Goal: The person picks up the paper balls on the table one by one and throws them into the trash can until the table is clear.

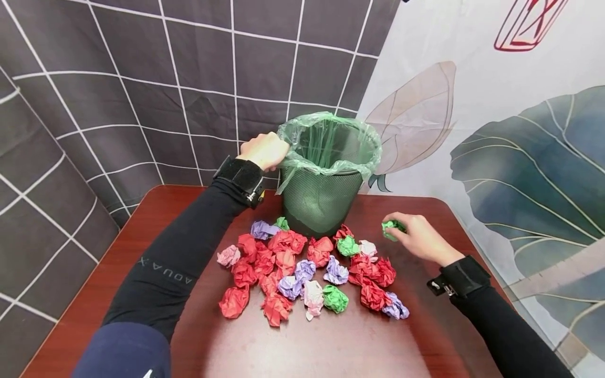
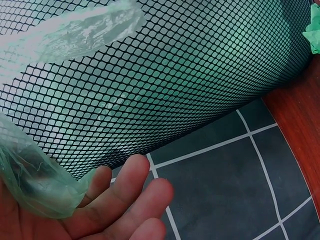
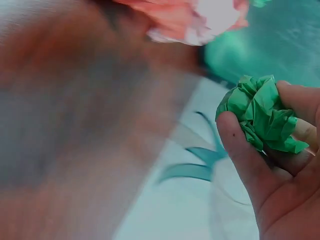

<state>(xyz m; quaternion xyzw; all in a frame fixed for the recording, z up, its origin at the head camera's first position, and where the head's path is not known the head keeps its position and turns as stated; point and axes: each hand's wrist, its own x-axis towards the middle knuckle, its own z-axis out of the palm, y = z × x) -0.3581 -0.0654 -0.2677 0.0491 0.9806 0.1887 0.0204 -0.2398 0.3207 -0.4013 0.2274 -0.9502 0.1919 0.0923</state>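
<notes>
A black mesh wastebasket stands at the back of the table, lined with a thin green plastic bag folded over its rim. My left hand grips the rim at its left side. In the left wrist view the curled fingers show outside the mesh, with the bag's edge against the palm. Right of the basket, my right hand pinches a crumpled green paper ball between thumb and fingers, above the table.
Several crumpled paper balls lie in front of the basket: red ones, purple ones, pink ones and green ones. The brown table meets a grid-patterned cloth and a printed white cloth behind.
</notes>
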